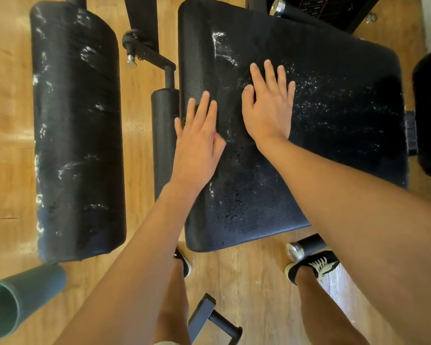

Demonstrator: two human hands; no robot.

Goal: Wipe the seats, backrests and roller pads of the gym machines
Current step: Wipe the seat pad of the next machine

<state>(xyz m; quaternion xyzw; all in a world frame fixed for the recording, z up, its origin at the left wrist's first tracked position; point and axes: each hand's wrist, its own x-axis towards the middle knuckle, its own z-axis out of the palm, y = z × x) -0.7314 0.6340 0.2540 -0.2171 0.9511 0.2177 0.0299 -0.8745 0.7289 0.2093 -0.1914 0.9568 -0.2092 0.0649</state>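
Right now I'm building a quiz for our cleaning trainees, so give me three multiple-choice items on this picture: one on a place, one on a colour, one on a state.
1. Where do both hands rest?
A) on the wide black seat
B) on a dumbbell
C) on a towel rack

2. What colour is the tube at bottom left?
A) yellow
B) dark green
C) white

3. How does the long pad at left look?
A) covered by a towel
B) spotless and dry
C) streaked with white

Answers:
1 A: the left hand and the right hand lie flat on the seat, fingers straight.
2 B: the tube shows dark green against the wooden floor.
3 C: white streaks run across the long pad's black cover.
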